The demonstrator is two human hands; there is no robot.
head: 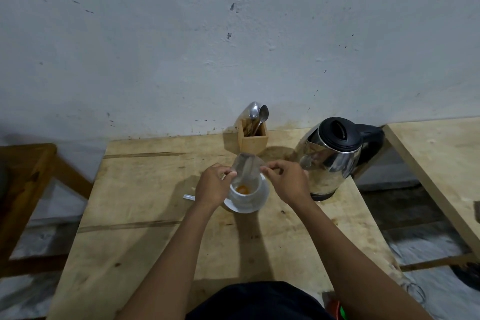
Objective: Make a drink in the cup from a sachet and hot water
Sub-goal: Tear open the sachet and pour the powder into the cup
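A white cup (245, 196) stands on a white saucer (261, 202) at the middle of the wooden table (145, 215). Orange powder (242, 189) lies in the cup's bottom. Above the cup, tipped mouth down, is a silvery sachet (246, 167). My left hand (214, 186) pinches its left edge and my right hand (285, 180) pinches its right edge. A steel electric kettle (330, 158) with a black lid stands just right of my right hand.
A wooden holder (253, 139) with spoons stands at the wall behind the cup. A small torn white strip (188, 197) lies left of the saucer. A second table (441, 163) is at the right, a wooden frame (28, 182) at the left.
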